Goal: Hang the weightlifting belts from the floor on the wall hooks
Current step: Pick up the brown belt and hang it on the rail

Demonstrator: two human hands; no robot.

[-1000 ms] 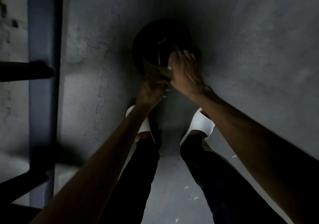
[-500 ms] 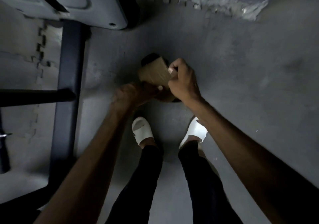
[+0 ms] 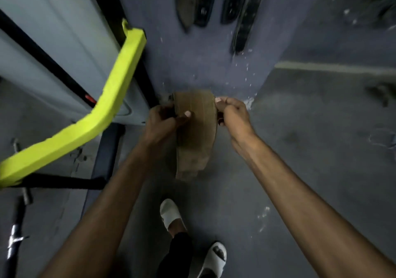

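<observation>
Tan leather belt is our ref. point: we hold it off the floor, folded over, its lower end hanging down toward our feet. Left hand is clenched on the belt's left edge, thumb pressed across the front face; a dark part, poss. the buckle, shows just above that hand, too dim to confirm. Right hand pinches the belt's upper right edge between thumb and fingertips, grip closed on it.

Above the belt, on the blue-grey wall, we see four hung belts side by side, one brownish at left, the rest dark; their hooks are out of view. Left of the belt stands a grey machine panel w/ a bright yellow-green bar crossing it diagonally, and a black frame tube below that. Under the belt, white slides on both feet rest on the floor. Frame is blurred, esp. at top.
</observation>
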